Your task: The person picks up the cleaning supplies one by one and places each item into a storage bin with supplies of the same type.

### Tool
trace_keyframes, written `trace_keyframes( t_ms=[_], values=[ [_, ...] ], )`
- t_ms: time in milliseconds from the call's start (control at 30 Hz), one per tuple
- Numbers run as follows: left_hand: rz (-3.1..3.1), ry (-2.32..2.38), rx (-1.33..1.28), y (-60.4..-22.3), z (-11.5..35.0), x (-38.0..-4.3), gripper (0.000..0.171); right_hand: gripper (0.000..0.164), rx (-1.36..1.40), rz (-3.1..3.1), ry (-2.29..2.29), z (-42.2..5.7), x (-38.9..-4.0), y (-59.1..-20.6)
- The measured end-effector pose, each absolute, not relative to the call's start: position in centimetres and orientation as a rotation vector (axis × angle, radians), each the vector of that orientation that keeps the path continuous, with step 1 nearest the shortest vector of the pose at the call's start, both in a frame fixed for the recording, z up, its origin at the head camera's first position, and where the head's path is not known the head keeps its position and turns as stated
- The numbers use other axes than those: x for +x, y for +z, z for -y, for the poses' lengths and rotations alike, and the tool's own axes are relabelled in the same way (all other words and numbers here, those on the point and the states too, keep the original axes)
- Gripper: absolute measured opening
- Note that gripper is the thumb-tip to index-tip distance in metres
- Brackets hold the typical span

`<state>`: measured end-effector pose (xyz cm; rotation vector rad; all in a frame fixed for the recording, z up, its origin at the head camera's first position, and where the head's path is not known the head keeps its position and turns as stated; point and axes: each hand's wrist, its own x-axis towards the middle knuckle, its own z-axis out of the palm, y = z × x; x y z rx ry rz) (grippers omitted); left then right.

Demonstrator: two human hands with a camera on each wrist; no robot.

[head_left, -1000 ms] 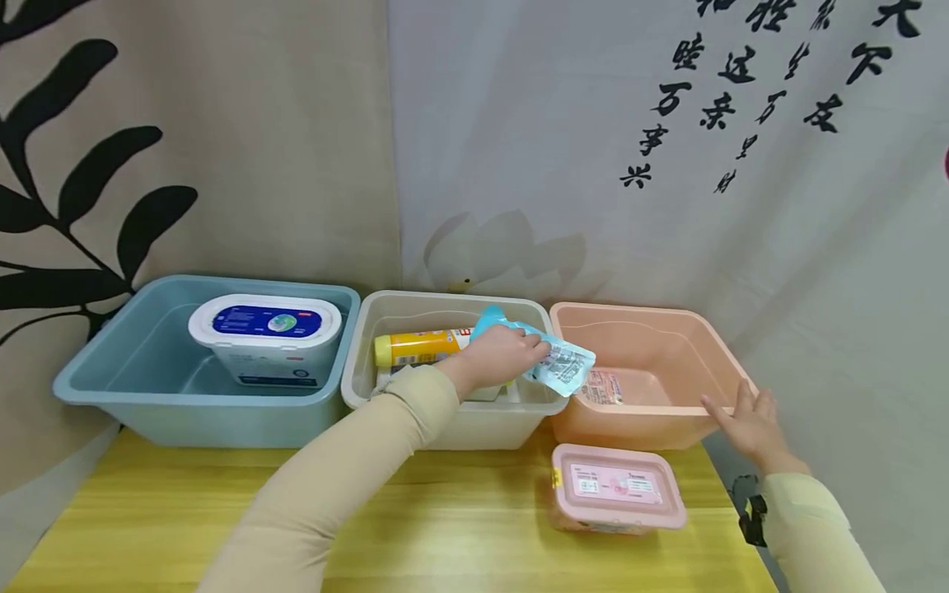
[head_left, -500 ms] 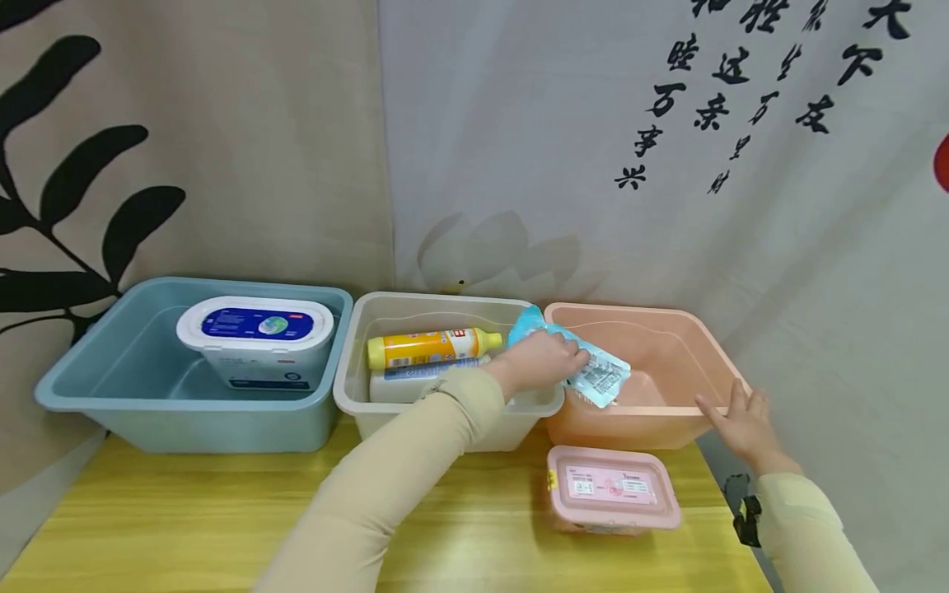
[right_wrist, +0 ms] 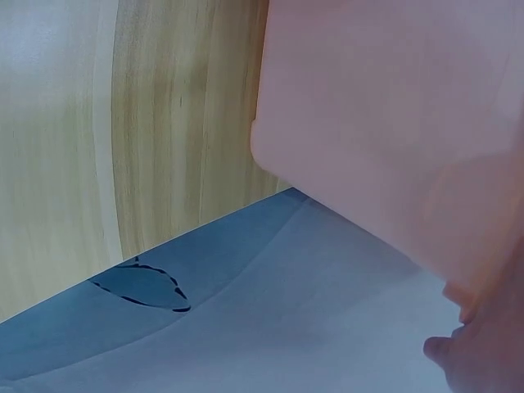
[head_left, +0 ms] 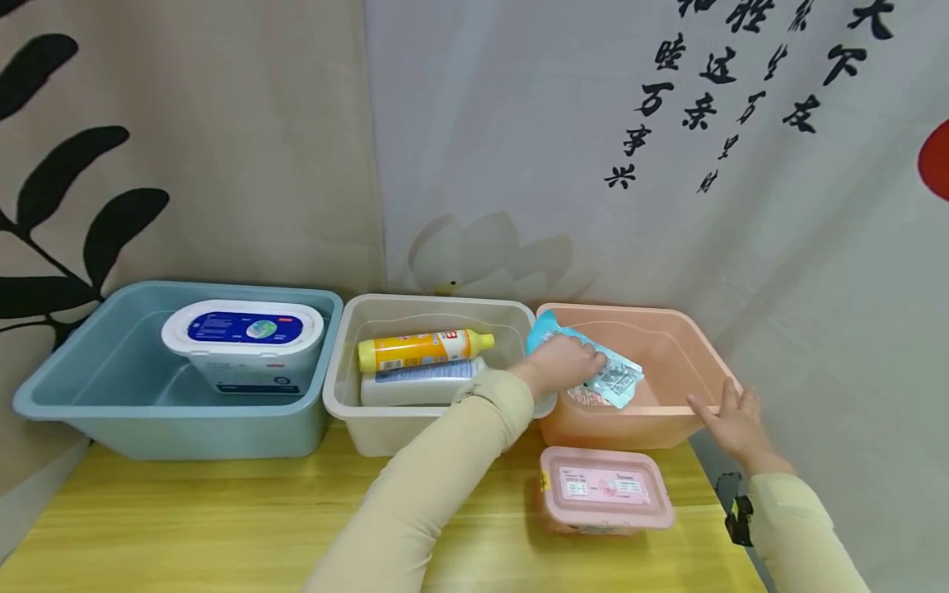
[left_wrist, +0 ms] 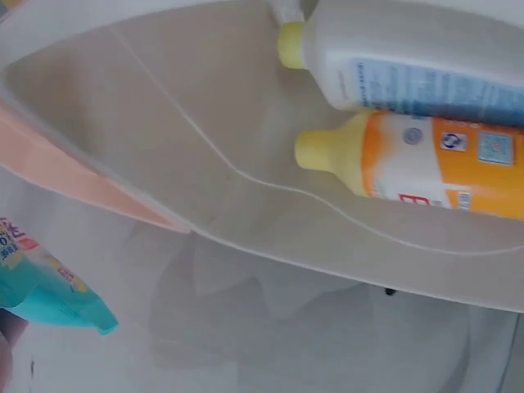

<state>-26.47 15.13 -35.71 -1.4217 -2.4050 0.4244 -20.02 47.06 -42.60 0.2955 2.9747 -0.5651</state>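
My left hand [head_left: 563, 365] grips a light blue pouch [head_left: 617, 379] with printed labels, over the left part of the peach bin [head_left: 630, 418]. The pouch also shows at the left edge of the left wrist view, where little of the hand is visible. At the bin's right end, my right hand [head_left: 737, 428] rests on the rim with its fingers spread. The right wrist view catches only part of that hand [right_wrist: 491, 352] beside the bin's outer wall [right_wrist: 377, 106]. Below the pouch, a pink printed item [head_left: 586, 397] lies partly hidden in the peach bin.
The beige bin [head_left: 356, 424] holds a yellow-orange bottle [head_left: 423, 351] and a white bottle [head_left: 418, 385]. A white lidded tub [head_left: 245, 350] stands in the blue bin [head_left: 178, 432]. In front, a pink lidded box [head_left: 606, 490] sits on the wooden table [head_left: 245, 527].
My left hand has carried the blue pouch rightward from above the beige bin to over the peach bin. The right hand stays at the rim. The head view has shifted slightly.
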Motion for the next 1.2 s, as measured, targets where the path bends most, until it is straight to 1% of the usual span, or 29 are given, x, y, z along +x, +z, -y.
trace_keyframes(
  t_ms=[233, 500, 700, 833, 1000, 1200],
  values=[
    [2.424, 0.4, -1.381, -36.4, -17.2, -26.7, 0.023, 0.096, 0.308, -2.962, -0.564, -47.1, -20.0, -42.7],
    [2.466, 0.469, -1.219, -36.7, -19.7, -26.1, 0.024, 0.096, 0.315, -2.969, -0.568, -46.8, -19.9, -42.5],
    [2.49, 0.402, -1.113, -36.8, -21.3, -25.5, 0.021, 0.097, 0.345, -2.966, -0.568, -46.7, -19.9, -42.5],
    [2.566, 0.328, -1.081, -37.0, -21.8, -25.5, 0.02, 0.097, 0.348, -2.969, -0.561, -46.8, -19.9, -42.6],
    [2.695, 0.244, -1.053, -37.2, -21.7, -25.7, 0.024, 0.096, 0.353, -2.971, -0.553, -46.6, -19.9, -42.6],
    [2.76, 0.104, -0.976, -37.9, -21.8, -26.1, 0.021, 0.097, 0.337, -2.979, -0.547, -46.6, -19.8, -42.4]
  ],
)
